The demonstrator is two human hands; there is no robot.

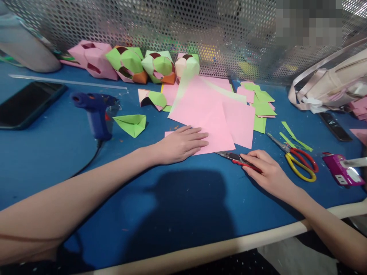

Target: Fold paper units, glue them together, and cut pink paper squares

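My left hand (185,144) lies flat, fingers stretched out, on a sheet of pink paper (206,110) at the middle of the blue table. In my right hand (262,168) is a utility knife (236,157) with a red and black handle. Its blade tip points left and meets the lower edge of the pink paper, partly under it as far as I can see. Another pink sheet (239,122) lies beneath and to the right. Scissors (295,156) with red and yellow handles rest to the right of my right hand.
Folded paper shapes (130,63) line the perforated metal panel (160,23). A blue glue gun (94,112), a green folded piece (132,124) and a phone (31,103) lie to the left. Green squares (262,103), a purple power strip (342,170) and a pale bag (332,82) are right.
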